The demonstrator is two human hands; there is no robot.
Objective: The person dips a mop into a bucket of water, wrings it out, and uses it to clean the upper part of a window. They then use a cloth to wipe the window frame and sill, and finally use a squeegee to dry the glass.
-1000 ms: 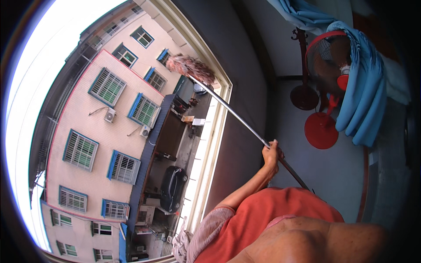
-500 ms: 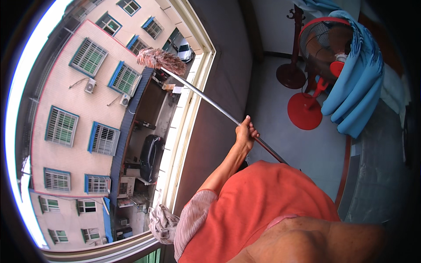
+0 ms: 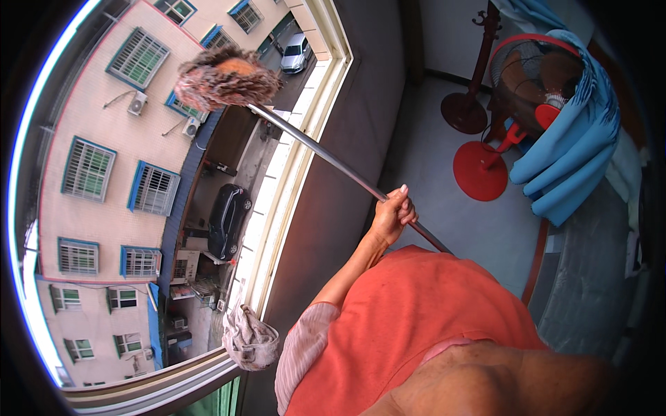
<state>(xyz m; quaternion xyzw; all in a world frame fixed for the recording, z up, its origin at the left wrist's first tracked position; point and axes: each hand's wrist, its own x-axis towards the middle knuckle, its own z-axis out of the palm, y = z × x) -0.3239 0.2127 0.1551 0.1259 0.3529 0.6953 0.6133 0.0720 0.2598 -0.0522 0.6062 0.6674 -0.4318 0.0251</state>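
Note:
My left hand [image 3: 395, 216] is closed around the metal pole of a mop [image 3: 312, 145]. The pole slants from beside my red top up and left across the window frame. At its far end the shaggy, grey-pink mop head [image 3: 225, 80] hangs outside, high above the street, with an orange patch showing among its strands. The pole's lower end passes behind my body. My right hand does not show. A crumpled whitish cloth [image 3: 251, 338] is draped over the near corner of the window sill, close to my left sleeve.
The open window's pale frame [image 3: 298, 166] runs along my left. Beyond it stand a building with barred windows [image 3: 87, 170] and parked cars. On the grey floor to the right are a red standing fan [image 3: 480, 173], a blue cloth [image 3: 569, 152] draped over it, and a dark red stand [image 3: 463, 114].
The mop head has swung left and looks larger, its strands spread. My left hand still grips the pole at nearly the same spot. The whole view has shifted slightly.

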